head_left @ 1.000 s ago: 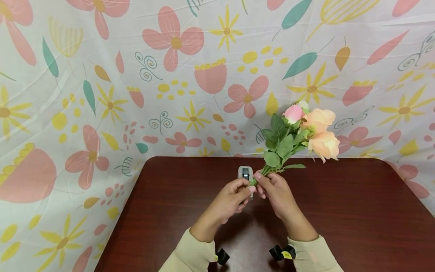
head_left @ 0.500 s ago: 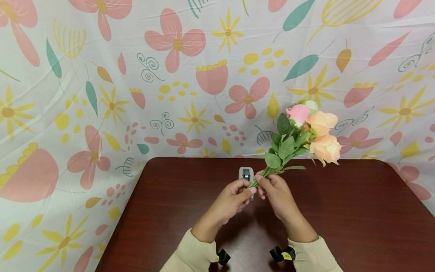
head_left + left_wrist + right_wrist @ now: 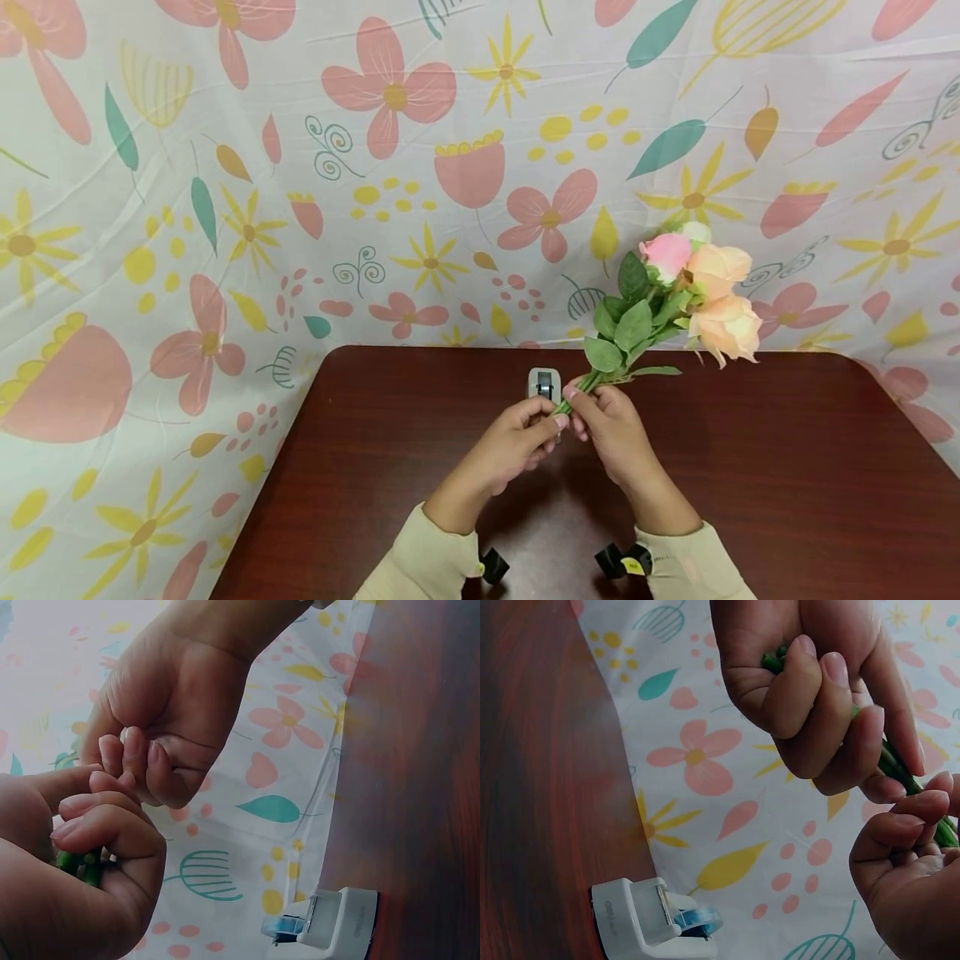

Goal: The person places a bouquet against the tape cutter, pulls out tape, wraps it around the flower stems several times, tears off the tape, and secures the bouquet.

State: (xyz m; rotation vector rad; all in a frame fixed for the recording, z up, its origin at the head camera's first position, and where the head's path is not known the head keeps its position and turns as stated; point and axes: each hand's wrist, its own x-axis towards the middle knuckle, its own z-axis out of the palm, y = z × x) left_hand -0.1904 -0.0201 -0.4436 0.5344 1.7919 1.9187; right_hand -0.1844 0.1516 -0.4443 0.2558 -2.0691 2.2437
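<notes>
A bunch of roses (image 3: 718, 321), peach, pink and white with green leaves, leans up to the right over the table. Its stems (image 3: 576, 397) run down through both hands. My left hand (image 3: 513, 442) grips them at the bottom, fingers curled round; the cut stem ends (image 3: 774, 661) poke out of that fist in the right wrist view. Higher up, just below the leaves, my right hand (image 3: 611, 425) pinches the stems between thumb and fingers. The two hands almost meet. Behind them stands a small tape dispenser (image 3: 544, 382), partly hidden by the fingers in the head view.
The dark red-brown table (image 3: 780, 467) has rounded far corners. A white cloth (image 3: 480, 108) printed with flowers and leaves hangs behind it and along the left side. In the left wrist view the dispenser (image 3: 352, 922) shows a blue tape roll (image 3: 283, 925).
The rose heads have swung a little to the right, and the pink one has dropped slightly. Both hands keep their hold on the stems in nearly the same place.
</notes>
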